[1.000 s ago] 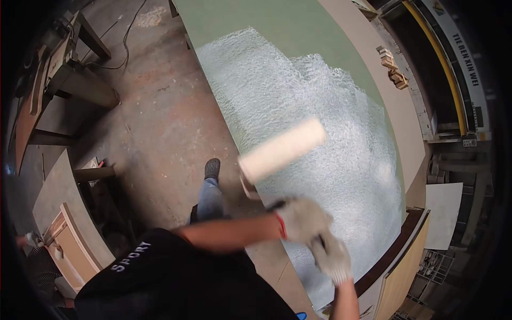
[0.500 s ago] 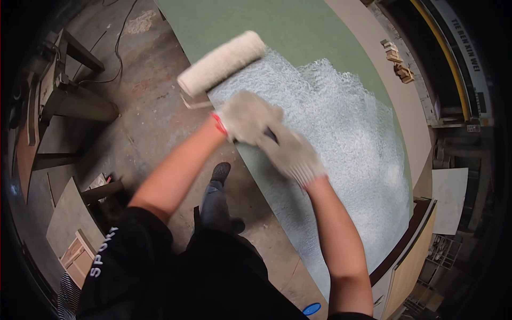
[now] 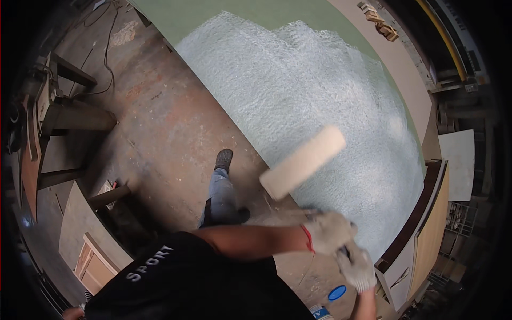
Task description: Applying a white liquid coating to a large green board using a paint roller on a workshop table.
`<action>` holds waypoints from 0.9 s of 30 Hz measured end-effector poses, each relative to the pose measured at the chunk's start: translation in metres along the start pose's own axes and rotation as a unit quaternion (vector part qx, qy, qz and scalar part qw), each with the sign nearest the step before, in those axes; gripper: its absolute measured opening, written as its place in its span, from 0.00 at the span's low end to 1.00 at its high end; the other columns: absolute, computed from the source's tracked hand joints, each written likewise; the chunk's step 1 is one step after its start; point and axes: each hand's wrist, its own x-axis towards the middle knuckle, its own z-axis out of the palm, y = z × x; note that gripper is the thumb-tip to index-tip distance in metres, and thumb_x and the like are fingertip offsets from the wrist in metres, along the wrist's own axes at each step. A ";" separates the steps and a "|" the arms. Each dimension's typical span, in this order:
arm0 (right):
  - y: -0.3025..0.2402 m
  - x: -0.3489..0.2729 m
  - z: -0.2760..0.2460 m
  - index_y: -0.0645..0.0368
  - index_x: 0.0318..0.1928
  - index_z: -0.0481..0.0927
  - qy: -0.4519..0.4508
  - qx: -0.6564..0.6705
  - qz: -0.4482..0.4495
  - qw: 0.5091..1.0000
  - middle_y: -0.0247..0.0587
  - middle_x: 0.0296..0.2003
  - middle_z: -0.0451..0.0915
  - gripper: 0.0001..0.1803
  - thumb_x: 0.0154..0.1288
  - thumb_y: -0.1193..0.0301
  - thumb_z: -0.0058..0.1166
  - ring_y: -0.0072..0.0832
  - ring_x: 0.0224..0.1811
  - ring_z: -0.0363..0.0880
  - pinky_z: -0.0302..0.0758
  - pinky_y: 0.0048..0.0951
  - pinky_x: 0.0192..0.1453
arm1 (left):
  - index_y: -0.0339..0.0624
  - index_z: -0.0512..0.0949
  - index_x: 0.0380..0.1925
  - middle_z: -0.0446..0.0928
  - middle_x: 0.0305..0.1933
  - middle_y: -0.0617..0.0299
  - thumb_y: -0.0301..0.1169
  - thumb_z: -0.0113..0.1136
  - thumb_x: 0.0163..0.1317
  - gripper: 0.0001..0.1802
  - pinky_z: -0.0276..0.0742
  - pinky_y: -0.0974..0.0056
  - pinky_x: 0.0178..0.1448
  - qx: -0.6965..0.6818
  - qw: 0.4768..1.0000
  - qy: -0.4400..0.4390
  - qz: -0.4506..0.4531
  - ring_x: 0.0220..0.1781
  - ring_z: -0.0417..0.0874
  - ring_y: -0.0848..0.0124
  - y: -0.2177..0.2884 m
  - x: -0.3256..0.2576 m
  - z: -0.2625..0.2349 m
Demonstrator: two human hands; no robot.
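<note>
A paint roller (image 3: 304, 162) with a thick cream sleeve lies across the near part of a green board (image 3: 314, 16), somewhat blurred by motion. Much of the board carries a whitish, textured wet coating (image 3: 288, 80). My left hand (image 3: 329, 233), in a pale knit glove with a red cuff, is closed round the roller's handle close to its frame. Just below it, my right hand (image 3: 357, 268), gloved too, grips the dark end of the same handle. The thin wire frame is smeared and partly hidden by the left glove.
Heavy brown trestle legs (image 3: 80, 114) stand left on the stained concrete floor (image 3: 160, 101). A cable (image 3: 111, 58) trails behind them. Small wooden blocks (image 3: 380, 24) sit far right. A blue lid (image 3: 337, 293) is low, near my right forearm. Another person's hand (image 3: 73, 313) shows lower left.
Both hands have drawn the roller from the board's far left edge back toward me and to the right. The whitish coating now reaches farther along the far left side.
</note>
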 end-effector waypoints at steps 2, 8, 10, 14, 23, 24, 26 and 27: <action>-0.006 -0.015 -0.013 0.54 0.60 0.80 -0.036 0.025 0.067 0.997 0.62 0.35 0.85 0.20 0.72 0.60 0.62 0.61 0.42 0.86 0.83 0.53 0.45 | 0.33 0.79 0.40 0.86 0.30 0.47 0.37 0.71 0.55 0.19 0.88 0.46 0.39 -0.028 0.999 -0.011 0.028 0.36 0.93 0.50 0.009 0.004 0.004; -0.077 0.096 -0.025 0.56 0.61 0.83 0.019 -0.009 -0.090 0.996 0.56 0.31 0.86 0.22 0.72 0.59 0.63 0.49 0.32 0.89 0.83 0.46 0.40 | 0.37 0.80 0.38 0.85 0.31 0.46 0.38 0.69 0.56 0.16 0.86 0.48 0.38 0.059 0.996 0.057 -0.041 0.34 0.91 0.49 -0.088 -0.013 -0.080; -0.136 0.173 -0.033 0.55 0.60 0.82 -0.029 0.006 -0.151 0.988 0.58 0.41 0.88 0.22 0.73 0.56 0.61 0.54 0.44 0.88 0.82 0.49 0.49 | 0.42 0.81 0.36 0.85 0.33 0.50 0.38 0.67 0.57 0.13 0.85 0.48 0.43 0.087 0.989 0.108 -0.050 0.38 0.90 0.49 -0.157 -0.039 -0.135; -0.239 0.278 -0.035 0.54 0.62 0.82 0.068 0.054 -0.274 0.958 0.61 0.52 0.86 0.24 0.76 0.52 0.54 0.57 0.56 0.85 0.79 0.53 0.62 | 0.49 0.84 0.47 0.87 0.34 0.54 0.45 0.68 0.49 0.24 0.82 0.50 0.42 0.242 0.962 0.034 -0.124 0.40 0.90 0.51 -0.240 -0.064 -0.274; -0.154 0.238 -0.047 0.49 0.65 0.80 0.083 0.037 -0.217 0.972 0.58 0.55 0.86 0.27 0.76 0.48 0.52 0.55 0.57 0.86 0.80 0.50 0.62 | 0.51 0.83 0.46 0.87 0.36 0.54 0.40 0.71 0.46 0.23 0.84 0.50 0.44 0.219 0.961 -0.058 -0.158 0.40 0.90 0.51 -0.183 0.002 -0.221; -0.113 0.207 -0.038 0.48 0.64 0.81 0.077 0.064 -0.195 0.976 0.57 0.56 0.86 0.25 0.77 0.49 0.51 0.55 0.58 0.85 0.79 0.51 0.64 | 0.48 0.82 0.43 0.86 0.34 0.53 0.38 0.70 0.48 0.20 0.84 0.49 0.43 0.203 0.978 -0.016 -0.055 0.39 0.90 0.50 -0.167 0.012 -0.180; -0.043 0.130 -0.028 0.49 0.62 0.81 0.057 0.080 -0.085 0.992 0.57 0.49 0.88 0.23 0.76 0.50 0.53 0.54 0.54 0.87 0.80 0.49 0.59 | 0.43 0.82 0.41 0.86 0.32 0.49 0.44 0.70 0.53 0.20 0.83 0.46 0.41 0.183 0.982 -0.042 -0.007 0.39 0.90 0.49 -0.111 0.040 -0.095; -0.017 0.092 -0.027 0.49 0.61 0.82 0.038 0.059 -0.035 0.997 0.58 0.47 0.87 0.22 0.76 0.52 0.54 0.52 0.52 0.88 0.80 0.48 0.57 | 0.43 0.83 0.41 0.86 0.32 0.49 0.44 0.70 0.56 0.19 0.84 0.46 0.42 0.134 0.990 -0.041 0.001 0.38 0.90 0.48 -0.081 0.045 -0.059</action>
